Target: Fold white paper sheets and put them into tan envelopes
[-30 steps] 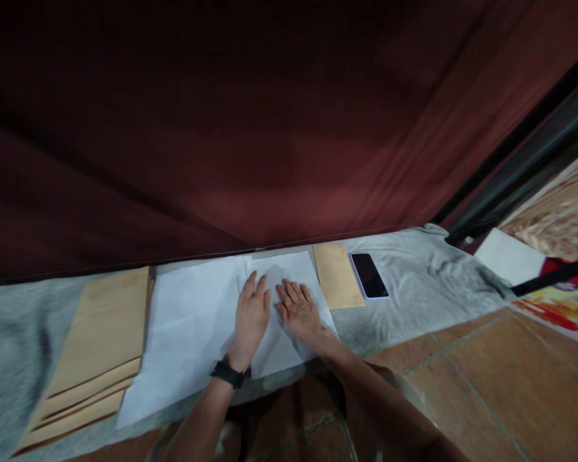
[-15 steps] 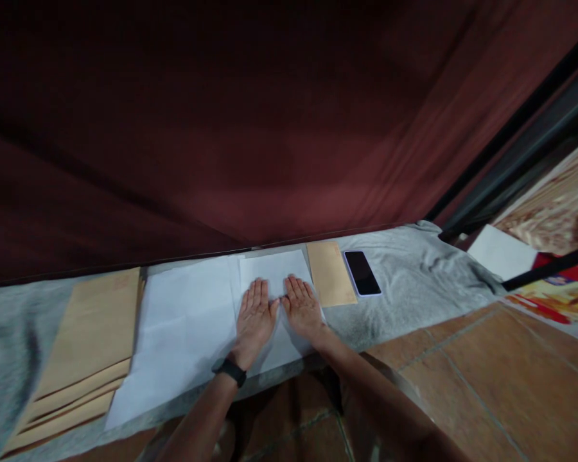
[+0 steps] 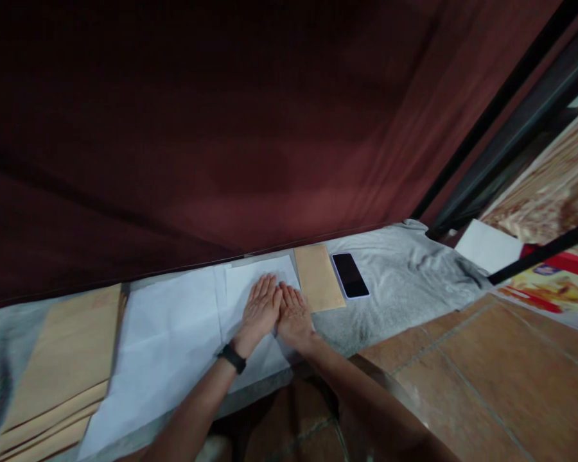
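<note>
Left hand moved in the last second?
Yes, to the right. Judged against the small brown envelope beside the phone, the left hand is now closer to it; the whole view has shifted too.

No words, numbers or brand names can be read with certainty. The top sheet of the stack of large brown envelopes [image 3: 67, 353] bears a faint reddish print near its far right corner, too pale and small to make out. The colourful printed item [image 3: 559, 285] at the far right, in red, yellow and white, carries a small blue emblem [image 3: 548, 270] on its yellow part; any lettering within that emblem is too blurred to decipher.
</note>
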{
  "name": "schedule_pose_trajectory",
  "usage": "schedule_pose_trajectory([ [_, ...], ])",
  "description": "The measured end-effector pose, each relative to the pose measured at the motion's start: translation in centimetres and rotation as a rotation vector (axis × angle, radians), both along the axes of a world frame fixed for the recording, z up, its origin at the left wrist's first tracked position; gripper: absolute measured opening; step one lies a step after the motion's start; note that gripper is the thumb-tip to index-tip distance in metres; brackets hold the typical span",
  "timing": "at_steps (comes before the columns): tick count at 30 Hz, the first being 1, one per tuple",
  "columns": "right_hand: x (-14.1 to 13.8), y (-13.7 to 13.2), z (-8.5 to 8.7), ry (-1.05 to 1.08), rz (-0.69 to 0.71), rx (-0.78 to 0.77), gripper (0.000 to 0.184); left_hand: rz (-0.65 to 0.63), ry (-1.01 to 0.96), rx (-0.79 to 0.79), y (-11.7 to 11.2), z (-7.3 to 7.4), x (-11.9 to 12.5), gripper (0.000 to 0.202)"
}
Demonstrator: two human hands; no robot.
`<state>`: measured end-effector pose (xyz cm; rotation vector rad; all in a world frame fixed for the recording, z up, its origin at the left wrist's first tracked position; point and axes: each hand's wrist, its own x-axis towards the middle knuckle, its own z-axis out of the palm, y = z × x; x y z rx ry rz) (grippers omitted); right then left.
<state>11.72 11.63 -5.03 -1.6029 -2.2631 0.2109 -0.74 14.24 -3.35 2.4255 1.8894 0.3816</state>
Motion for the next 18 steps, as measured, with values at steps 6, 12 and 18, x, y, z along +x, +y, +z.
schedule_pose_trajectory([
  [6, 0.0, 0.0, -0.3, 0.051, -0.018, 0.050, 0.056, 0.075, 0.026, -0.021, 4.2, -0.7, -1.0, 0.064],
  [12, 0.0, -0.1, -0.1, 0.056, -0.017, 0.043, 0.055, 0.157, 0.051, 0.026, 1.6, -1.5, -4.7, 0.065],
  [18, 0.5, -0.2, 0.6, 0.043, 0.023, 0.036, 0.054, -0.019, 0.109, 0.111, -7.2, -2.1, -4.6, 0.055],
])
